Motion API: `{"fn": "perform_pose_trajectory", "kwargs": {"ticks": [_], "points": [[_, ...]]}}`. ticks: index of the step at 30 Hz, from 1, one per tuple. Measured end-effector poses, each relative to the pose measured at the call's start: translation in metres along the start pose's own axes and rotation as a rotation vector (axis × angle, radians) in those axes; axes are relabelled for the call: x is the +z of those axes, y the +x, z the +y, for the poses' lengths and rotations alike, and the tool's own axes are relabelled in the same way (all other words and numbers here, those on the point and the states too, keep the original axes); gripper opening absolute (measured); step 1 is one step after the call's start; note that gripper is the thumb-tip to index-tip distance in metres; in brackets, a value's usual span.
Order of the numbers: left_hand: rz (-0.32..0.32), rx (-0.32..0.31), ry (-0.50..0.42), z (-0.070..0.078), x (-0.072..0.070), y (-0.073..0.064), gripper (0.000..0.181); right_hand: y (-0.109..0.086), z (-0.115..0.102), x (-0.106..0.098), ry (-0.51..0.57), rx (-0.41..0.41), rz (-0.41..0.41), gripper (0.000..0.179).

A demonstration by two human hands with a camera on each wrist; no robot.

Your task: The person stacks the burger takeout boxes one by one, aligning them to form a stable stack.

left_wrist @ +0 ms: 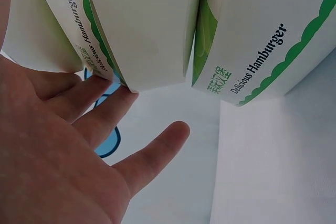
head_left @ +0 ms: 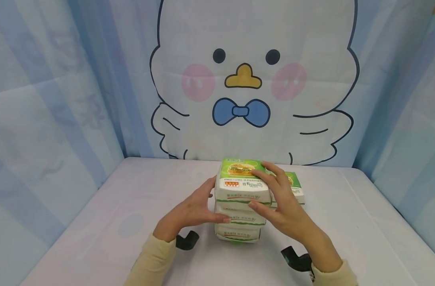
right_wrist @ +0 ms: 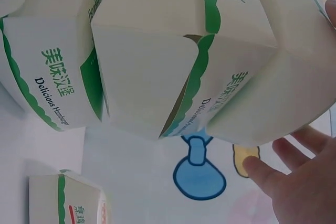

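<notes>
Three white-and-green hamburger boxes are stacked near the middle of the table: a top box [head_left: 243, 195] with a burger picture on its lid, a middle box [head_left: 247, 218] and a bottom box [head_left: 236, 233]. My right hand [head_left: 287, 206] grips the top box, thumb at its front and fingers over the lid and right side. My left hand [head_left: 190, 208] holds the stack's left side, its thumb lying across the front of the middle box. In the left wrist view, fingertips [left_wrist: 128, 97] meet the stacked boxes' edge while the little finger points away. The top box sits slightly right of those below.
Another hamburger box [head_left: 298, 191] stands on the table [head_left: 95, 238] behind the right hand. A curtain [head_left: 131, 79] printed with a cartoon bird encloses the back and sides. Black wrist gear [head_left: 297, 260] hangs under each forearm.
</notes>
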State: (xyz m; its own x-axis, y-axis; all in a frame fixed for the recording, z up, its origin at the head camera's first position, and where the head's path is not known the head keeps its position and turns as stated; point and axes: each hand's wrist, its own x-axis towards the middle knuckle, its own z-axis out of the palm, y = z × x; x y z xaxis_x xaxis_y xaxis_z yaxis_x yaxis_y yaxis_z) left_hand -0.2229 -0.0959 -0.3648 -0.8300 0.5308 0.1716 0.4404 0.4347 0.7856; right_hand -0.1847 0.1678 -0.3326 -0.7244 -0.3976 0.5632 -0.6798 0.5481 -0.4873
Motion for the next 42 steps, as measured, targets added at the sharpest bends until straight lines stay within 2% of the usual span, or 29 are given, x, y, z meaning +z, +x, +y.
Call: {"fn": "perform_pose_trajectory", "kwargs": {"ticks": [14,20,30,42], "points": [[-0.004,0.037,-0.042,-0.002,-0.001,0.001,0.109,-0.002,0.001,-0.005,-0.026,-0.010,-0.019,0.076],[0.019,0.041,-0.014,-0.001,-0.002,-0.001,0.113,-0.002,0.003,-0.007,-0.039,-0.008,-0.023,0.082],[0.073,0.087,0.003,0.003,-0.005,-0.002,0.122,-0.003,0.008,-0.015,-0.012,-0.003,-0.012,0.083],[0.158,0.115,0.011,0.010,-0.007,-0.003,0.124,-0.008,0.036,-0.033,0.002,0.083,0.107,0.065]]}}
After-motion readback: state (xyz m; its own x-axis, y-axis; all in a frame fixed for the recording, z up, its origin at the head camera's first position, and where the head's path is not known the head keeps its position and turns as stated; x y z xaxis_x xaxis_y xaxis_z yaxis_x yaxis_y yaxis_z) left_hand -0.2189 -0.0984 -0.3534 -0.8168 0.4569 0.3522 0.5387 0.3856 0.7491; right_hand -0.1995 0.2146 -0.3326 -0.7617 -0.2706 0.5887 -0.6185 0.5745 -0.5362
